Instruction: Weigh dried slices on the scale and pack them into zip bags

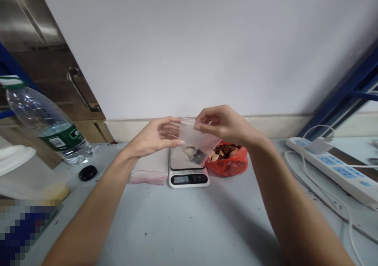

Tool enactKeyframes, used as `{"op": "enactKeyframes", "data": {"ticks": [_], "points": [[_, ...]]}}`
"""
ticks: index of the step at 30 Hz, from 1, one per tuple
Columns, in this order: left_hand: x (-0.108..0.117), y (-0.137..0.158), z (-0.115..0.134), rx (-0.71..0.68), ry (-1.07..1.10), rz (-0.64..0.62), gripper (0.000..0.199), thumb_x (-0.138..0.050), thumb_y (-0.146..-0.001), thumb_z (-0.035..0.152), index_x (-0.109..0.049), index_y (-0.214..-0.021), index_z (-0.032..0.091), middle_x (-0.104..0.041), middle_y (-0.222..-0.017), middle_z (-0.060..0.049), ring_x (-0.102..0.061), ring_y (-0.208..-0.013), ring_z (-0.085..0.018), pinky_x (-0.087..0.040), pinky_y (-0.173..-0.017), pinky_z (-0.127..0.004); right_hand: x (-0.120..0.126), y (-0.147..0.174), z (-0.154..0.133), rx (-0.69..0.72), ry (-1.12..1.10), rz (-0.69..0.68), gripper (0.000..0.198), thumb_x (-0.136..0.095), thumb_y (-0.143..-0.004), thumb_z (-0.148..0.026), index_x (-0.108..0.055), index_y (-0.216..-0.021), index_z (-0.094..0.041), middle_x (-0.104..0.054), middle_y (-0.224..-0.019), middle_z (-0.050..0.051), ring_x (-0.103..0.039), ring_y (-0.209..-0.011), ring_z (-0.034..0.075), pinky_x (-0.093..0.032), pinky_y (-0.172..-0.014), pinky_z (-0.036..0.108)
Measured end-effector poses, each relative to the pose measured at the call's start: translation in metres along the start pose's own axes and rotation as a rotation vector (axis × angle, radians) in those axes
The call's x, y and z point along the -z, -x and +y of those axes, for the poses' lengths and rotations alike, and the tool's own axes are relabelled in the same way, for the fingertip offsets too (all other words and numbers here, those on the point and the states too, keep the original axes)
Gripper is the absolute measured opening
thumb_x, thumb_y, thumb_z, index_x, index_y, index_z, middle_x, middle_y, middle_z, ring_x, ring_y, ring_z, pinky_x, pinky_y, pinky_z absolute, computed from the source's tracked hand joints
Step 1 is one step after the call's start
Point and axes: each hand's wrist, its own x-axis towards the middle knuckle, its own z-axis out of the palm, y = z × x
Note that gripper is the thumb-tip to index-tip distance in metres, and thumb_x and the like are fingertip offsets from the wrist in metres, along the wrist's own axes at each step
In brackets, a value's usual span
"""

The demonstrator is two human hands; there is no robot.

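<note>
A clear zip-lock bag (pixel 197 138) hangs tilted between my hands, with a few pale and dark pieces at its bottom. My left hand (pixel 156 136) grips its upper left edge between thumb and fingers. At the top right edge, my right hand (pixel 220 120) pinches the same bag, fingers curled. Below and behind the bag stands a white digital kitchen scale (pixel 189 180), its display apparently near zero. Right of the scale, a red plastic bag (pixel 233 165) lies open, full of brown and tan dried slices. A stack of flat zip-lock bags (pixel 149 173) lies left of the scale.
On the left are a water bottle (pixel 56 120), a white-lidded tub (pixel 20 171) and a small black oval object (pixel 88 173). A white power strip (pixel 333 167) with cables lies at right. The wall (pixel 189 53) rises behind the table.
</note>
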Motion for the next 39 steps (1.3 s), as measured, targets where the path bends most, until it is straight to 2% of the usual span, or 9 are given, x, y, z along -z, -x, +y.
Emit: {"op": "enactKeyframes", "data": {"ticks": [2, 5, 10, 13, 18, 25, 28, 33, 39], "points": [[0.001, 0.000, -0.001, 0.018, -0.039, -0.029, 0.053, -0.085, -0.067, 0.035, -0.067, -0.114, 0.018, -0.076, -0.084, -0.004, -0.074, -0.086, -0.023, -0.059, -0.084, -0.038, 0.001, 0.000, 0.001, -0.008, -0.020, 0.012, 0.022, -0.068, -0.080, -0.037, -0.066, -0.073, -0.017, -0.066, -0.069, 0.003, -0.059, -0.064, 0.014, -0.044, -0.060, 0.027], [0.000, 0.000, 0.000, 0.021, -0.089, -0.032, 0.037, -0.084, -0.069, 0.036, -0.069, -0.098, 0.018, -0.073, -0.070, -0.001, -0.073, -0.074, -0.021, -0.058, -0.075, -0.033, 0.003, 0.000, 0.002, -0.018, -0.013, 0.031, 0.020, -0.069, -0.079, -0.036, -0.067, -0.072, -0.017, -0.066, -0.068, 0.003, -0.058, -0.064, 0.014, -0.043, -0.060, 0.028], [-0.002, -0.002, 0.002, -0.068, -0.134, 0.002, 0.025, -0.079, -0.073, 0.039, -0.068, -0.076, 0.017, -0.071, -0.073, -0.003, -0.067, -0.071, -0.017, -0.056, -0.072, -0.030, 0.004, -0.001, 0.003, -0.042, -0.016, 0.063, 0.021, -0.069, -0.078, -0.037, -0.066, -0.070, -0.018, -0.062, -0.064, 0.001, -0.056, -0.063, 0.014, -0.044, -0.061, 0.029], [0.000, -0.002, 0.002, -0.092, -0.156, -0.054, 0.024, -0.071, -0.080, 0.041, -0.067, -0.075, 0.017, -0.069, -0.076, -0.002, -0.065, -0.072, -0.016, -0.055, -0.075, -0.031, 0.005, 0.000, 0.003, -0.049, -0.024, 0.059, 0.022, -0.070, -0.078, -0.038, -0.065, -0.072, -0.018, -0.061, -0.065, 0.001, -0.055, -0.063, 0.014, -0.044, -0.061, 0.030], [0.001, -0.001, -0.002, -0.044, -0.113, -0.156, 0.027, -0.078, -0.071, 0.032, -0.056, -0.081, 0.020, -0.066, -0.074, 0.002, -0.066, -0.072, -0.015, -0.055, -0.075, -0.031, 0.007, 0.001, 0.004, -0.044, -0.044, 0.099, 0.023, -0.071, -0.078, -0.039, -0.064, -0.074, -0.018, -0.062, -0.066, 0.002, -0.058, -0.066, 0.015, -0.046, -0.063, 0.031], [0.003, -0.002, -0.008, 0.005, -0.124, -0.216, 0.031, -0.079, -0.071, 0.033, -0.062, -0.093, 0.019, -0.071, -0.073, 0.000, -0.068, -0.072, -0.016, -0.056, -0.076, -0.032, 0.011, 0.002, 0.004, -0.038, -0.039, 0.120, 0.021, -0.070, -0.077, -0.037, -0.064, -0.072, -0.018, -0.061, -0.064, 0.002, -0.056, -0.064, 0.014, -0.045, -0.062, 0.030], [0.002, -0.001, -0.005, -0.019, -0.168, -0.148, 0.035, -0.079, -0.072, 0.039, -0.067, -0.098, 0.019, -0.075, -0.082, -0.003, -0.071, -0.079, -0.019, -0.057, -0.080, -0.034, 0.009, 0.002, 0.002, -0.031, -0.016, 0.093, 0.021, -0.070, -0.078, -0.037, -0.064, -0.072, -0.018, -0.061, -0.065, 0.002, -0.056, -0.063, 0.014, -0.043, -0.060, 0.029], [-0.004, 0.002, 0.006, -0.125, -0.167, 0.112, 0.033, -0.074, -0.080, 0.050, -0.074, -0.089, 0.018, -0.077, -0.095, -0.006, -0.071, -0.088, -0.021, -0.058, -0.085, -0.034, 0.004, 0.002, -0.002, -0.005, 0.054, -0.063, 0.023, -0.065, -0.082, -0.039, -0.065, -0.072, -0.018, -0.063, -0.067, 0.002, -0.057, -0.063, 0.014, -0.042, -0.056, 0.027], [-0.006, 0.005, 0.012, -0.207, -0.231, 0.132, 0.020, -0.069, -0.084, 0.038, -0.074, -0.081, 0.018, -0.076, -0.084, -0.004, -0.069, -0.080, -0.019, -0.057, -0.082, -0.032, 0.002, 0.003, -0.005, 0.015, 0.133, -0.088, 0.021, -0.063, -0.084, -0.037, -0.065, -0.073, -0.019, -0.066, -0.069, 0.002, -0.061, -0.067, 0.015, -0.045, -0.060, 0.028]]}}
